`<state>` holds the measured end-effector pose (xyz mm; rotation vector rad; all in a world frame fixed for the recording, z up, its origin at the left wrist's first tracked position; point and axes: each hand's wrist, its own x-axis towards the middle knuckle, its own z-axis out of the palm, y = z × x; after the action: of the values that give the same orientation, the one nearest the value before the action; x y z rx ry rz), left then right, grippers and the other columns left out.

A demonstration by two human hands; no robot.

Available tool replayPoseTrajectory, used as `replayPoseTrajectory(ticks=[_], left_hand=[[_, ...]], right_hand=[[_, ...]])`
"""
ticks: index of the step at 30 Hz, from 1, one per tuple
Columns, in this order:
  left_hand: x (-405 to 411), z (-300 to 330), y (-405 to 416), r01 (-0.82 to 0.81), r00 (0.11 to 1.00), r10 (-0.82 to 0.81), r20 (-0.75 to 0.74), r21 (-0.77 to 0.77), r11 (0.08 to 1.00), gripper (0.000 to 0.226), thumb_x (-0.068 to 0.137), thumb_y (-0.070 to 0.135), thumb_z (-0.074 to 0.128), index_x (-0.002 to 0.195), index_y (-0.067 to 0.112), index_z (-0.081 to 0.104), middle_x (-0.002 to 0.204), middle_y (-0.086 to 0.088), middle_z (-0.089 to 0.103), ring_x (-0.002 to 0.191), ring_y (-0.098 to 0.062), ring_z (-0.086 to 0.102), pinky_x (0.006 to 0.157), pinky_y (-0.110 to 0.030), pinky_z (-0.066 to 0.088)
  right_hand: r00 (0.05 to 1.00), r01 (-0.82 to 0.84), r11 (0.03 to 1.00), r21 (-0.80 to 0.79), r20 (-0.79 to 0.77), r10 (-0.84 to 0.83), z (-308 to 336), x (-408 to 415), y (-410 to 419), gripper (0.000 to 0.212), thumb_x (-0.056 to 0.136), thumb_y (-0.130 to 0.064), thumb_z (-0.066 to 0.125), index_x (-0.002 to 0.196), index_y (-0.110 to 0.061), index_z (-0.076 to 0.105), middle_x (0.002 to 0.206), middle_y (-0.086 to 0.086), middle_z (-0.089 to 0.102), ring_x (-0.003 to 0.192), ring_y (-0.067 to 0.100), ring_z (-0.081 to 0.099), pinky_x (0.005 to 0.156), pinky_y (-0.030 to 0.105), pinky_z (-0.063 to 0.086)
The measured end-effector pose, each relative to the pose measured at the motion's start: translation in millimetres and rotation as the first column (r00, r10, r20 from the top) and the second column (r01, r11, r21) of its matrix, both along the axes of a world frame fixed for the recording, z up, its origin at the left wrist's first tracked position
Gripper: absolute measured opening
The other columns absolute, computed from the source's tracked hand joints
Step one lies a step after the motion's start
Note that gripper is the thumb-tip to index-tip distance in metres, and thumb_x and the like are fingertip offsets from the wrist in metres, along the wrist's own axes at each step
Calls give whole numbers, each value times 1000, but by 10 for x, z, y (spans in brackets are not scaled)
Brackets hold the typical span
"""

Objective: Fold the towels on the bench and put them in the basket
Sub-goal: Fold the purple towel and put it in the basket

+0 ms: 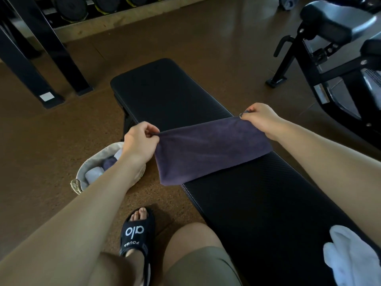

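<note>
A dark purple towel (208, 149) is stretched between my hands above the black bench (165, 93). My left hand (139, 141) pinches its left top corner, and my right hand (260, 118) pinches its right top corner. The towel's lower part drapes over the bench's left edge. A white towel (350, 256) lies crumpled on the bench at the near right. On the floor to the left of the bench stands a pale basket (82, 178), partly hidden by my left forearm. White and purple folded towels lie inside it.
My knee and a foot in a black slide sandal (137, 236) are near the bench's left side. A black exercise machine (329, 65) stands at the right. Black rack legs (47, 65) and a weight rack fill the far left. Brown floor surrounds the bench.
</note>
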<state>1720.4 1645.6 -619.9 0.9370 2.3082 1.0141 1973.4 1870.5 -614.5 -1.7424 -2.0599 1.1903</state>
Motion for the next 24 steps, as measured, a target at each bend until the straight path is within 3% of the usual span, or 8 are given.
replayPoseTrajectory(ticks=[5, 8, 10, 14, 18, 21, 23, 24], left_hand=[[-12, 156, 463, 131, 978, -138, -157, -52, 990, 24, 92, 4, 59, 110, 17, 70, 109, -3, 68, 105, -20, 65, 80, -25, 44], [246, 329, 683, 185, 927, -235, -293, -188, 965, 44, 98, 10, 55, 142, 18, 49, 139, -13, 51, 118, -29, 58, 82, -33, 44], [601, 416, 647, 264, 854, -351, -384, -261, 928, 52, 100, 16, 53, 149, 22, 37, 146, -14, 40, 121, -33, 52, 85, -40, 47], [1368, 359, 208, 474, 694, -567, -444, -312, 824, 55, 98, 25, 53, 151, 27, 37, 150, -9, 37, 133, -32, 44, 104, -45, 45], [1829, 141, -283, 475, 585, -657, -476, -455, 753, 55, 105, 45, 41, 156, 30, 28, 164, -10, 20, 152, -33, 18, 123, -47, 20], [1876, -28, -469, 468, 597, -706, -380, -550, 692, 61, 107, 55, 25, 162, 34, 12, 171, -6, -1, 157, -30, -4, 128, -48, 2], [1857, -76, -488, 473, 573, -728, -375, -575, 668, 62, 106, 58, 18, 163, 35, 4, 171, -5, -8, 157, -28, -9, 128, -48, -2], [1850, -86, -479, 481, 553, -737, -388, -573, 663, 63, 106, 59, 16, 163, 35, 3, 171, -5, -8, 157, -27, -10, 127, -48, -3]], right_hand=[[970, 205, 971, -125, -104, -219, 14, 549, -426, 16, 98, -17, 65, 114, -15, 66, 107, 6, 67, 92, 19, 66, 65, 30, 51], [915, 319, 909, -269, -160, -369, -3, 834, -758, 13, 100, -10, 60, 111, -10, 67, 110, 11, 67, 90, 20, 67, 61, 31, 54], [900, 335, 885, -324, -169, -402, 1, 1013, -952, 14, 98, -8, 61, 111, -8, 66, 109, 13, 67, 93, 23, 69, 63, 34, 59], [941, 302, 915, -266, -73, -332, 25, 1288, -1268, 17, 96, -14, 66, 112, -10, 64, 100, 13, 70, 80, 22, 73, 63, 33, 62], [988, 124, 969, -213, 116, -101, 178, 1414, -1483, 11, 95, -18, 65, 104, -11, 66, 88, 12, 73, 67, 18, 69, 56, 28, 55], [921, -54, 998, 15, 387, 44, 298, 1414, -1619, 28, 94, -25, 67, 117, -11, 58, 109, 10, 67, 93, 22, 66, 74, 33, 56], [847, -255, 906, 339, 531, 39, 298, 1265, -1788, 44, 97, -30, 62, 136, -15, 48, 129, 10, 56, 115, 27, 58, 93, 39, 50], [858, -334, 824, 457, 510, 65, 271, 1121, -1915, 48, 99, -32, 57, 142, -16, 45, 137, 10, 53, 123, 27, 54, 101, 40, 47]])
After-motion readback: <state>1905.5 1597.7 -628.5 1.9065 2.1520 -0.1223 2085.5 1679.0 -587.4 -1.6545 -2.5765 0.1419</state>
